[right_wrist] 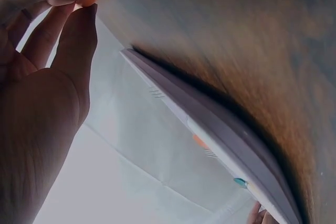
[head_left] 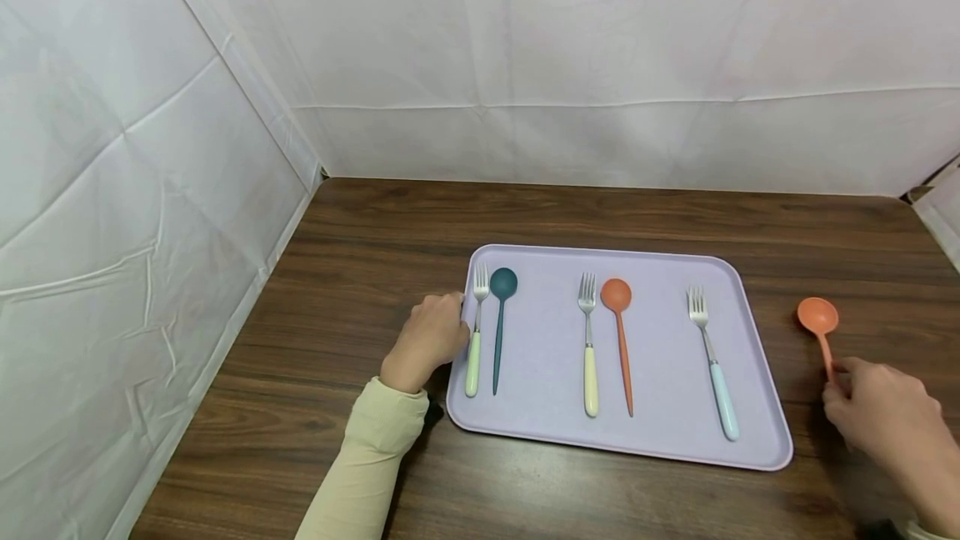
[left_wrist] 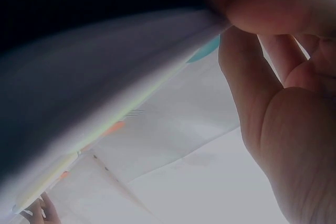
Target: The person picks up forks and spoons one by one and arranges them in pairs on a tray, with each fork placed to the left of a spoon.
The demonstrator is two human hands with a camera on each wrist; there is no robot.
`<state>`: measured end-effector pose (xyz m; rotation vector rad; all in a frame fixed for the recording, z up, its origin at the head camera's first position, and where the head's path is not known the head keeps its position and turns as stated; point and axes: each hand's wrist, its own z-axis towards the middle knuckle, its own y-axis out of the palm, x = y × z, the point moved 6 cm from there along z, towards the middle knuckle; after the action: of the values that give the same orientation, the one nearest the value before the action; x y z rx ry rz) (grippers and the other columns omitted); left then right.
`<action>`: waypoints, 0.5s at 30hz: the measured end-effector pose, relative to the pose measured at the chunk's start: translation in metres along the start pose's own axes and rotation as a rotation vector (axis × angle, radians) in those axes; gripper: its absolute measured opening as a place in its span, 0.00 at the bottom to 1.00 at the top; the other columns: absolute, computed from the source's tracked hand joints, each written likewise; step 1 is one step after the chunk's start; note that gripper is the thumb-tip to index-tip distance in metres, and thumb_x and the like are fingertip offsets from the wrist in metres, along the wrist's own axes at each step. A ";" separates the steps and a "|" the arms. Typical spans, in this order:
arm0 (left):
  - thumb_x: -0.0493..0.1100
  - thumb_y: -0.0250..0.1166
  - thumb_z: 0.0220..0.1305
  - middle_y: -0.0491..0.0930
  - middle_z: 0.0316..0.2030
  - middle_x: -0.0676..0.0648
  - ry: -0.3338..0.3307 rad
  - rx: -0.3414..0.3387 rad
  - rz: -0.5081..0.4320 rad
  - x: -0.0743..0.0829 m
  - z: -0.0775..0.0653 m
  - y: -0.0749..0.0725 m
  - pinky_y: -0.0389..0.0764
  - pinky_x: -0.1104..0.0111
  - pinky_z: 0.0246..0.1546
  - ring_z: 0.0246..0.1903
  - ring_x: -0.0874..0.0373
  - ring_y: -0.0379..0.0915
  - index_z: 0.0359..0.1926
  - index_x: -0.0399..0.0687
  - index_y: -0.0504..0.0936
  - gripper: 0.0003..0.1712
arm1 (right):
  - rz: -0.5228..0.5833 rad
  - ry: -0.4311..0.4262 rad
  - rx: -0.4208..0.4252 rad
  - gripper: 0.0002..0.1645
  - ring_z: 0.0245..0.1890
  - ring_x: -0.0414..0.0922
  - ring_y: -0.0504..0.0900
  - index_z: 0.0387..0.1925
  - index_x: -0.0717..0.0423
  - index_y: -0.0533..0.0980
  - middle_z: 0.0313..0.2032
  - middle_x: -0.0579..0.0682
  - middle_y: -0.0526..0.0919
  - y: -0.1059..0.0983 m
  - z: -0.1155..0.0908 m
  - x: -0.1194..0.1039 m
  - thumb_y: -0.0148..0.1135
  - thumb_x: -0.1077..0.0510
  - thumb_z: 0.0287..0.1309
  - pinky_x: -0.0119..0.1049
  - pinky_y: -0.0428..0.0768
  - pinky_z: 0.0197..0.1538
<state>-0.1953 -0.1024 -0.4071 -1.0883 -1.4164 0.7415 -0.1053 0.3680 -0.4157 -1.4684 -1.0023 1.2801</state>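
Observation:
My left hand [head_left: 429, 338] pinches the left rim of a lilac tray [head_left: 540, 340] between thumb and fingers. At the right, my right hand [head_left: 885, 411] pinches the handle of an orange spoon [head_left: 817, 317], its bowl pointing away from me, beside the tray. On the tray's left lie a green-handled fork [head_left: 473, 361] and a dark teal spoon [head_left: 503, 283]. Mid-tray, a yellow-handled fork [head_left: 591, 382] lies next to another orange spoon [head_left: 616, 295]. Toward the right rim lies a fork with a light blue handle [head_left: 722, 398]. In the right wrist view, fingers hide most of the held handle.
The tray rests on a dark wooden table [head_left: 360, 240]. White cloth walls [head_left: 585, 65] stand behind the table and along its left side.

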 end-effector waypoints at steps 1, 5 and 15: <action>0.35 0.59 0.58 0.73 0.27 0.44 -0.002 -0.001 -0.002 0.000 0.000 0.000 0.73 0.64 0.21 0.23 0.53 0.71 0.43 0.37 0.77 0.11 | 0.002 -0.002 -0.001 0.16 0.21 0.55 0.70 0.38 0.72 0.73 0.19 0.52 0.70 0.000 0.000 -0.001 0.55 0.63 0.49 0.52 0.65 0.18; 0.34 0.59 0.58 0.73 0.27 0.44 -0.001 -0.001 -0.003 -0.001 0.000 0.001 0.73 0.64 0.20 0.23 0.53 0.71 0.42 0.37 0.77 0.10 | 0.009 -0.012 0.004 0.16 0.21 0.54 0.70 0.38 0.71 0.73 0.19 0.52 0.71 -0.001 -0.001 -0.005 0.54 0.62 0.49 0.52 0.65 0.19; 0.35 0.60 0.58 0.74 0.29 0.43 0.010 0.011 -0.010 -0.001 0.000 0.001 0.74 0.64 0.21 0.24 0.54 0.72 0.42 0.37 0.77 0.10 | 0.027 -0.029 0.025 0.17 0.20 0.51 0.70 0.39 0.73 0.73 0.19 0.52 0.73 -0.001 -0.002 -0.013 0.55 0.63 0.48 0.50 0.65 0.18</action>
<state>-0.1955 -0.1030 -0.4083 -1.0740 -1.4069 0.7353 -0.1054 0.3553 -0.4110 -1.4520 -0.9852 1.3323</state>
